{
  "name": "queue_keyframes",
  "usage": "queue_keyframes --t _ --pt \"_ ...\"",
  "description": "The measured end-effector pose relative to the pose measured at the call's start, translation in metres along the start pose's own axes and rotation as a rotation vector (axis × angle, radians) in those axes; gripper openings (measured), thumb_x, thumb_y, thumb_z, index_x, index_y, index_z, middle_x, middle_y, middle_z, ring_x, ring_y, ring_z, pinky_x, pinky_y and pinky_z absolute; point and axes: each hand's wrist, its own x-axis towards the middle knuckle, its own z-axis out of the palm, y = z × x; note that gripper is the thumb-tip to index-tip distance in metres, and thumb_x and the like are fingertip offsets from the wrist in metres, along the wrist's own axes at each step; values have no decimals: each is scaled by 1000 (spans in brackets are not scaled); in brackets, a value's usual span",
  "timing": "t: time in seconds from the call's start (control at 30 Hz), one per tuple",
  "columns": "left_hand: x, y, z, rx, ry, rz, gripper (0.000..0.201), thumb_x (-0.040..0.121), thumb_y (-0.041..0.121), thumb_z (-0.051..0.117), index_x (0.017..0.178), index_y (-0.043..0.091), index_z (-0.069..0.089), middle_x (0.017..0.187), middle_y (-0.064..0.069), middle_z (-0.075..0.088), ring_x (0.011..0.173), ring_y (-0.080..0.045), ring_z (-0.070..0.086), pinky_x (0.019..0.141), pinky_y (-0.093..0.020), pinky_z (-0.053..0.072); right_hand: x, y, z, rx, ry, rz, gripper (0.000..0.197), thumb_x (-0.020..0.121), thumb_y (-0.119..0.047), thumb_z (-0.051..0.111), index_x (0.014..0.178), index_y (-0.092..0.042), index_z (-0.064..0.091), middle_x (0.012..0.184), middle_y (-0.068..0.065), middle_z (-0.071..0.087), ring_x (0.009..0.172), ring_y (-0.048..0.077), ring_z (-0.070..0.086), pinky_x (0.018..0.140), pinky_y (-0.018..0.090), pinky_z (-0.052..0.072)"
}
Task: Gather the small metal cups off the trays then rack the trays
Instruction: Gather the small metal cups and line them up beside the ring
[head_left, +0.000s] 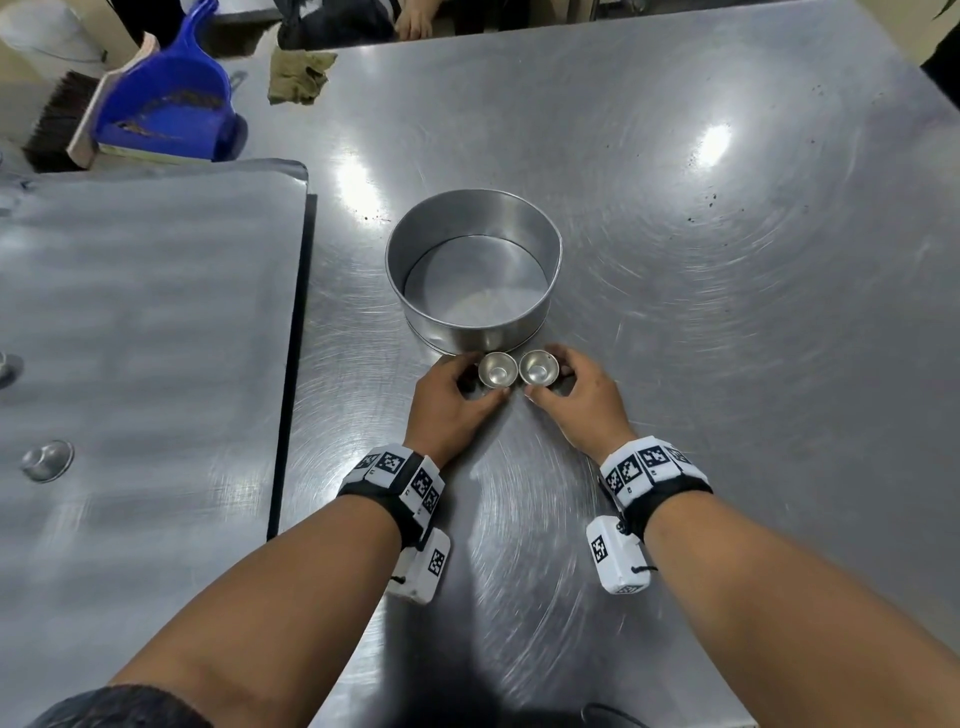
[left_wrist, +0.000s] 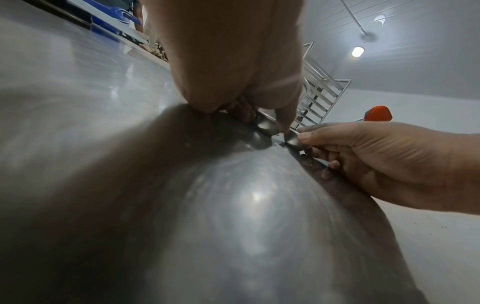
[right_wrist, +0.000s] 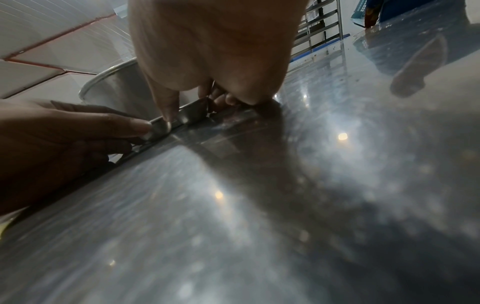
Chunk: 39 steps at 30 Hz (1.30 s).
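Two small metal cups stand side by side on the steel table just in front of a round metal pan (head_left: 472, 270). My left hand (head_left: 457, 389) pinches the left cup (head_left: 497, 370) between thumb and fingers. My right hand (head_left: 566, 387) pinches the right cup (head_left: 538, 367) the same way. In the left wrist view the left cup (left_wrist: 265, 123) and the right cup (left_wrist: 294, 142) show under the fingertips. In the right wrist view the right cup (right_wrist: 194, 112) and the left cup (right_wrist: 159, 128) touch the table. A large flat tray (head_left: 145, 338) at the left carries another small cup (head_left: 47, 460).
A blue dustpan (head_left: 166, 98) and a brush (head_left: 57, 124) lie at the far left, with a crumpled cloth (head_left: 298, 78) beside them. A metal tray rack (left_wrist: 317, 92) stands beyond the table. Another person's hand (head_left: 413, 21) rests at the far edge.
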Motion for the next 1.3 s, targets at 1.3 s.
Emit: queue_keyframes --t 1.3 --pt "-217 -175 -443 285 581 -519 38 87 32 71 121 19 62 116 -5 61 102 -22 63 87 -33 49 -96 -290 379 -115 -491 -399 18 88 -37 67 100 -24 68 99 -6 67 80 9 63 76 27 49"
